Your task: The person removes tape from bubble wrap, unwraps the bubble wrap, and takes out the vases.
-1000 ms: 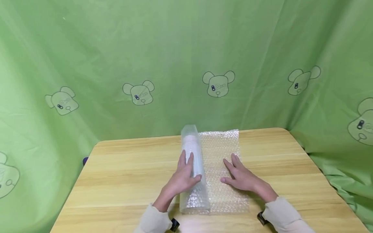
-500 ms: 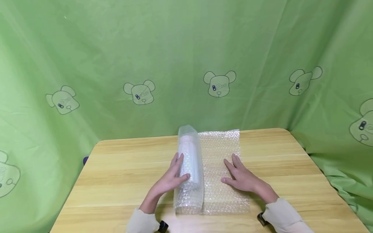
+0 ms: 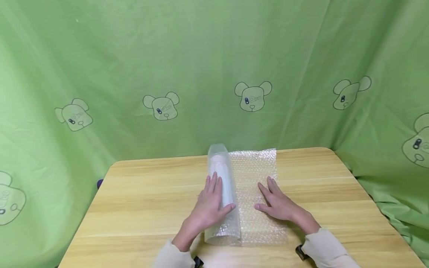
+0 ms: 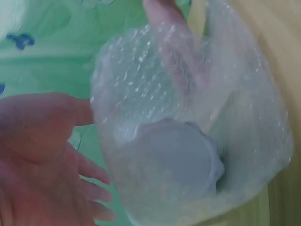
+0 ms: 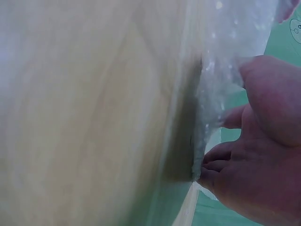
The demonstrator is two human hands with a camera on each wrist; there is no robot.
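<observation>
A roll of bubble wrap (image 3: 222, 223) lies lengthwise near the middle of the wooden table. Through its layers shows a white cylinder (image 3: 226, 182), whose scalloped round end (image 4: 176, 155) faces the left wrist camera. My left hand (image 3: 209, 204) rests along the top of the roll, fingers extended forward and thumb spread to the right. From the roll's right side a flat stretch of bubble wrap (image 3: 248, 178) runs out over the tabletop. My right hand (image 3: 278, 203) lies on that flat part with its fingers spread, near its right edge.
The light wooden table (image 3: 144, 201) has rounded far corners. A green curtain (image 3: 201, 74) with printed bear heads hangs behind it and along both sides. Something small and purple (image 3: 99, 183) peeks out at the table's left edge.
The roll and my left hand shifted left half a second ago and are now back to the right, the hand lying flatter on it. My right hand has stayed in place.
</observation>
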